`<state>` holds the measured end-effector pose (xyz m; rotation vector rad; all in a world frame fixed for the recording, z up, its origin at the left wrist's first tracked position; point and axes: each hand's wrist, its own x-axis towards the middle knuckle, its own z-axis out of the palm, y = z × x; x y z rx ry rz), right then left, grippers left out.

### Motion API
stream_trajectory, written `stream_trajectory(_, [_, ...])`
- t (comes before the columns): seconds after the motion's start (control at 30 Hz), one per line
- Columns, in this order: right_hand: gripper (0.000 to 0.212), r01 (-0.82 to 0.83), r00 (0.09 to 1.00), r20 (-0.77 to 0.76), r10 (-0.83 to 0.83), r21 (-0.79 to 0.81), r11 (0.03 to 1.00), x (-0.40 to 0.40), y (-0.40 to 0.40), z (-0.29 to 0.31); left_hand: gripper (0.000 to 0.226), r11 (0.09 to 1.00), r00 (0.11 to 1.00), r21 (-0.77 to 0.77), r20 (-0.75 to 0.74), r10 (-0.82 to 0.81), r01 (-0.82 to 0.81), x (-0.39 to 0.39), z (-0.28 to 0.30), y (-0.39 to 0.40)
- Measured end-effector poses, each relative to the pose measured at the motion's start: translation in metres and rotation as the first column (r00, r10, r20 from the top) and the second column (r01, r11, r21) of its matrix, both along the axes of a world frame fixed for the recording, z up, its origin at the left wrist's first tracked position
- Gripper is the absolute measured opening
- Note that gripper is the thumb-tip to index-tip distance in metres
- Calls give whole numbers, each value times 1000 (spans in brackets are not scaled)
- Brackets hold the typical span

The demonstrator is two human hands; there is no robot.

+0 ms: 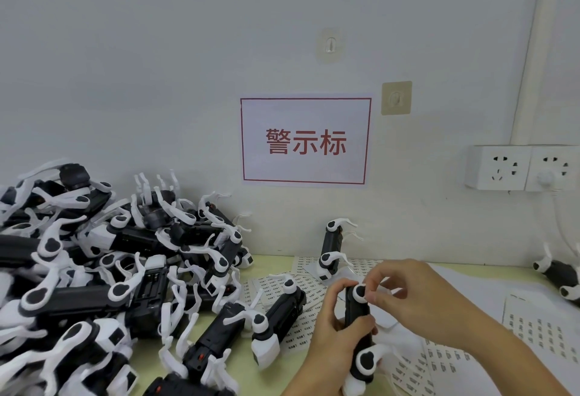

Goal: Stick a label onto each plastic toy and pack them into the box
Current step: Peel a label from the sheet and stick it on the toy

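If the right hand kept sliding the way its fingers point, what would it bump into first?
The right hand points left, with fingertips already on the toy that the left hand holds. So it meets that toy's top first. Past it lies another toy on the table, though depth is unclear.

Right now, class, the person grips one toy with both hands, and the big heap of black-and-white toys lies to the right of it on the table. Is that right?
Not quite. In the head view the left hand and right hand do grip one toy, but the heap of toys lies to its left on the table, not its right.
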<state>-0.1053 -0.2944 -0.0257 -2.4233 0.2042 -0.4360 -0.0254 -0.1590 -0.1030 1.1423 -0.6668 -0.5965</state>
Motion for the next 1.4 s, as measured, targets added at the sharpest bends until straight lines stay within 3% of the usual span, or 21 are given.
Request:
stream_trajectory(0.23, [10,11,1000,5,-11,6,1000,-1,1,3,29,997,992,-13,-102,71,-73,1,4,-4])
stream_trajectory(0.43, [15,10,1000,-9,-10,-19,1000,-1,1,4,35,996,987,-59,-150,53,-62,3,2,-8])
stream_trajectory(0.73, [17,-9,994,-109,-13,-198,980,2,2,1,36,992,985,-114,-169,42,-61,3,0,-10])
stream_trajectory(1.07, [29,-11,995,-95,-12,-242,970,5,9,-1,39,987,985,-153,-173,21,-48,3,-1,-10])
stream_trajectory(1.4, [22,32,994,-90,-66,-342,939,1,18,3,42,989,983,-144,-180,18,-45,3,-3,-10])
